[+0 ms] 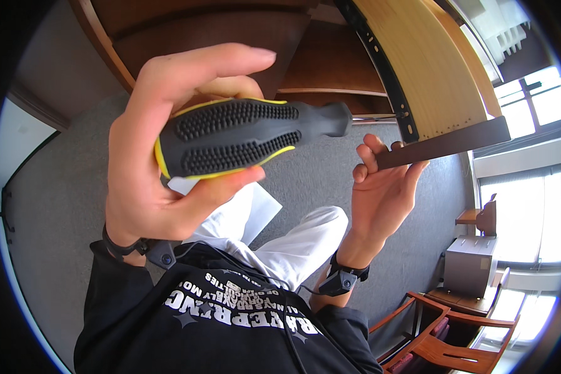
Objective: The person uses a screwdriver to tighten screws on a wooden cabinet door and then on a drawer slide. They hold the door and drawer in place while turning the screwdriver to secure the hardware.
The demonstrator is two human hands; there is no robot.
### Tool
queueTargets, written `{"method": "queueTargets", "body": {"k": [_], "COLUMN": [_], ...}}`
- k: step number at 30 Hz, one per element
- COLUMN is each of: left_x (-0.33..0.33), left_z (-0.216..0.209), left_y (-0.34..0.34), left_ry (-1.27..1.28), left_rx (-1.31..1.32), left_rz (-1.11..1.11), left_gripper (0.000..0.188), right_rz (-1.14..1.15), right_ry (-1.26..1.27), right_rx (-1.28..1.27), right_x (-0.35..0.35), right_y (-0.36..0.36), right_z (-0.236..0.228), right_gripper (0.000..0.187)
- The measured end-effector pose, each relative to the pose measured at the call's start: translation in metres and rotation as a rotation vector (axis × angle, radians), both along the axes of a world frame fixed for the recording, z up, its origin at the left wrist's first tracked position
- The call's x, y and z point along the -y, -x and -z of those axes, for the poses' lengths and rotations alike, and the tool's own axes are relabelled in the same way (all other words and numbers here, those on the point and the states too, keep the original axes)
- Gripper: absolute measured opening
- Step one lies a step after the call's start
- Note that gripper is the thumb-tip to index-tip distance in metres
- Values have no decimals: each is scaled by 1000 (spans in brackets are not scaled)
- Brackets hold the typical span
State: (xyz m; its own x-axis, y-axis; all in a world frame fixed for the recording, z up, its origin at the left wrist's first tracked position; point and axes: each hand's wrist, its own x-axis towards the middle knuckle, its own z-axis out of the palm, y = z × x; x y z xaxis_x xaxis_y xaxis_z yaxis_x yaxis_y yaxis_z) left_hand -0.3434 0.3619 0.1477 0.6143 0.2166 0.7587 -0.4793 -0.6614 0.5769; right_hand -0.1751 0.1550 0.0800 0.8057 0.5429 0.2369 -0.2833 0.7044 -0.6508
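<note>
My left hand (134, 143) is wrapped round the thick handle of a screwdriver (240, 137), black ribbed rubber with yellow edging. Its thin shaft points right, and the tip meets a screw on the black metal slide rail (388, 75). That rail runs along the side of a light wood drawer (439, 78), which has a dark brown front panel (449, 143). From below, my right hand (383, 202) grips the near end of that panel, fingers on one side and thumb on the other. The panel hides part of its fingers.
A dark brown wooden cabinet (224, 37) stands open beyond the drawer. White paper (262, 212) shows beside my legs over the grey carpet (62, 218). At the lower right are a wooden chair (455, 349) and a grey metal box (469, 265) on a wooden surface.
</note>
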Motion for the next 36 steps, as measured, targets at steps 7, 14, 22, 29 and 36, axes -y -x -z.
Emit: {"method": "queueTargets", "body": {"k": [7, 14, 22, 29, 36], "left_x": [14, 9, 1, 19, 17], "left_z": [-8, -7, 1, 3, 25], "left_y": [15, 8, -1, 3, -5], "left_ry": [441, -415, -409, 12, -294], "left_rx": [-311, -103, -131, -183, 17], "left_rz": [39, -11, 167, 157, 173], "left_gripper": [68, 58, 51, 50, 32], "right_rz": [2, 45, 96, 138, 145], "right_ry": [11, 49, 72, 76, 99], "right_rx": [10, 103, 150, 170, 138], "right_x": [7, 13, 17, 16, 19], "right_y": [2, 3, -6, 0, -4], "right_z": [3, 3, 3, 2, 16], "right_gripper": [56, 49, 47, 50, 56]}}
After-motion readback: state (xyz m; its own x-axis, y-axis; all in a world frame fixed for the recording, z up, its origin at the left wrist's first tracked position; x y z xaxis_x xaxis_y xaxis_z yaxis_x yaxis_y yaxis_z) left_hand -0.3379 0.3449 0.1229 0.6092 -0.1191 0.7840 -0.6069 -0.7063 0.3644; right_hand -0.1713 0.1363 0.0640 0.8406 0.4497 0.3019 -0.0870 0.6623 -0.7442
